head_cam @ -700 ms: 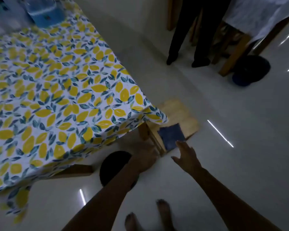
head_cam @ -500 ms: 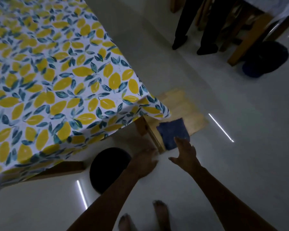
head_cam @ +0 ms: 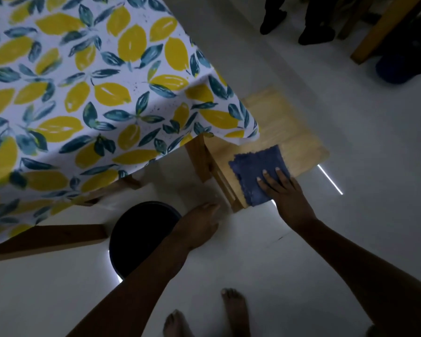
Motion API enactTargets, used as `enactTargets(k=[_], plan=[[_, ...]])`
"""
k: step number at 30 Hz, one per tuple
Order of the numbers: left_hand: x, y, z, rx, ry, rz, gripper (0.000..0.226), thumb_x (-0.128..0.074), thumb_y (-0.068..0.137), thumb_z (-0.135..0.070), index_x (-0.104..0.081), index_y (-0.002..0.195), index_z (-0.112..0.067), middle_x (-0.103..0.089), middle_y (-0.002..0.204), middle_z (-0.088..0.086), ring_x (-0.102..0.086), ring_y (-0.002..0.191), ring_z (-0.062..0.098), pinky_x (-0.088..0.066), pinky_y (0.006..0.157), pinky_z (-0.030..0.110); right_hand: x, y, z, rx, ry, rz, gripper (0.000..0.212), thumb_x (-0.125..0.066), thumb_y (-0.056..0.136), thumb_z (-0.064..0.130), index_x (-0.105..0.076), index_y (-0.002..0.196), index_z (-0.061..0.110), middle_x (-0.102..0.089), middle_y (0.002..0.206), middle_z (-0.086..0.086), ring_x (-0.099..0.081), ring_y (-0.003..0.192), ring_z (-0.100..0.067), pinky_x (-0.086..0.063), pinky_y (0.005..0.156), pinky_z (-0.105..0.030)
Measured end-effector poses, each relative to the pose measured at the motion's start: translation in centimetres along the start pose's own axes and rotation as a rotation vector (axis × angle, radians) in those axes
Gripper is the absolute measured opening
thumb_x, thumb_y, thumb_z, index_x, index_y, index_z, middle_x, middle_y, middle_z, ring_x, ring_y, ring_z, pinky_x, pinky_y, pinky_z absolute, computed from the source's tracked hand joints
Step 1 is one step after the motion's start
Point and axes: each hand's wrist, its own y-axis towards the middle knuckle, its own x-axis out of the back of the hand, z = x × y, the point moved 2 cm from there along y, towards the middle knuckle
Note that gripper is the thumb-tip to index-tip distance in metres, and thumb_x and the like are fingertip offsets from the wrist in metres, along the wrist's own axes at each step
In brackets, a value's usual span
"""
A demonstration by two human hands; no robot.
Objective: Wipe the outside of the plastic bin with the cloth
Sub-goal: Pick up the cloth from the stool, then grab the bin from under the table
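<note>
A blue cloth (head_cam: 253, 171) lies on the near corner of a low wooden stool (head_cam: 289, 122), with its near edge hanging a little over the side. My right hand (head_cam: 287, 193) rests on the cloth's right part with the fingers flat on top; the thumb is hidden. A dark round plastic bin (head_cam: 136, 234) stands on the floor, half under the table. My left hand (head_cam: 199, 224) hovers just right of the bin's rim, fingers loose, holding nothing. My left forearm covers part of the bin.
A table with a lemon-print tablecloth (head_cam: 83, 93) fills the upper left, overhanging the stool. A wooden bar (head_cam: 46, 237) runs left of the bin. Another person's legs (head_cam: 272, 18) stand at the top, near a second dark bin (head_cam: 399, 69). My bare feet (head_cam: 233, 310) are below.
My right hand has moved forward from short of the cloth onto it. The left hand has shifted a little toward the stool's leg. The camera has come lower and closer.
</note>
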Motion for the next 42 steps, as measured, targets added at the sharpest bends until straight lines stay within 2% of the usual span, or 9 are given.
enactTargets(k=[6,11,16,19,21,26,30,35,42], plan=[[-0.1,-2.3,1.1,0.009,-0.009,0.009,0.055,-0.051,0.097,-0.029,-0.034,0.146,-0.012,-0.038,0.152,0.008,-0.037,0.138,0.022,-0.022,0.110,0.021,0.1,-0.9,2.4,0.026,0.100,-0.051,0.048,-0.049,0.086,-0.001,-0.050,0.133,0.008,-0.058,0.134,-0.011,-0.044,0.132,-0.032,-0.034,0.105,-0.057],[-1.1,-5.8,3.0,0.025,-0.027,-0.059,0.044,-0.053,0.096,-0.018,-0.046,0.138,-0.007,-0.050,0.141,0.013,-0.049,0.128,0.026,-0.026,0.102,0.017,-0.3,-2.5,10.9,0.100,0.288,-0.097,0.039,-0.025,0.104,0.018,-0.037,0.133,-0.006,-0.054,0.132,-0.026,-0.040,0.128,-0.029,-0.014,0.119,-0.028],[-4.8,-9.8,7.9,0.134,-0.054,-0.050,0.047,-0.049,0.097,-0.029,-0.043,0.141,-0.015,-0.049,0.143,0.007,-0.048,0.128,0.024,-0.032,0.104,0.025,-4.0,-3.6,17.8,-0.157,0.618,0.063,0.060,-0.049,0.090,0.058,-0.047,0.137,0.021,-0.057,0.130,-0.015,-0.055,0.118,-0.013,-0.031,0.112,-0.038],[-8.3,-11.8,11.5,0.202,-0.077,-0.045,0.045,-0.050,0.096,-0.030,-0.046,0.138,-0.014,-0.051,0.141,0.008,-0.049,0.128,0.023,-0.033,0.105,0.026,-5.9,-4.2,21.2,-0.286,0.725,0.165,0.040,-0.053,0.096,0.018,-0.049,0.135,0.012,-0.056,0.122,-0.002,-0.052,0.103,0.010,-0.033,0.101,-0.019],[-10.7,-12.5,13.6,0.235,-0.089,-0.046,0.042,-0.051,0.096,-0.027,-0.049,0.136,-0.011,-0.053,0.138,0.010,-0.050,0.126,0.024,-0.034,0.104,0.026,-7.9,-5.2,22.8,-0.270,0.738,0.178,0.045,-0.042,0.096,0.003,-0.042,0.141,0.008,-0.055,0.130,-0.009,-0.053,0.115,-0.014,-0.034,0.097,-0.023],[-16.9,-13.1,17.2,0.323,-0.130,-0.005,0.051,-0.054,0.095,-0.029,-0.043,0.141,-0.009,-0.049,0.142,0.011,-0.046,0.131,0.026,-0.034,0.107,0.030,-13.3,-7.4,25.2,-0.489,0.860,0.172,0.024,-0.046,0.097,0.010,-0.061,0.117,0.009,-0.065,0.094,-0.006,-0.064,0.082,-0.023,-0.056,0.076,-0.041],[-20.9,-12.9,18.2,0.429,-0.032,0.068,0.064,-0.063,0.088,-0.040,-0.041,0.141,-0.013,-0.052,0.138,0.010,-0.049,0.126,0.029,-0.043,0.101,0.037,-15.1,-9.7,26.0,-0.678,0.942,0.215,0.020,-0.044,0.099,0.013,-0.058,0.087,0.007,-0.061,0.072,-0.008,-0.059,0.063,-0.019,-0.047,0.056,-0.027],[-21.9,-12.8,18.7,0.420,0.165,-0.138,0.019,-0.064,0.085,-0.006,-0.068,0.103,-0.009,-0.072,0.099,0.011,-0.070,0.090,0.025,-0.056,0.078,0.032,-16.2,-11.0,25.7,-0.790,1.035,0.267,0.021,-0.043,0.097,-0.001,-0.063,0.099,-0.009,-0.063,0.095,-0.021,-0.058,0.086,-0.028,-0.044,0.079,-0.034],[-15.3,-14.0,19.8,0.369,-0.096,-0.366,0.023,-0.046,0.098,-0.034,-0.055,0.103,-0.013,-0.071,0.101,0.014,-0.066,0.094,0.033,-0.049,0.078,0.035,-12.8,-9.1,25.9,-0.693,1.122,0.102,0.024,-0.044,0.098,0.013,-0.067,0.097,0.018,-0.063,0.094,-0.007,-0.060,0.093,-0.027,-0.048,0.075,-0.023]])
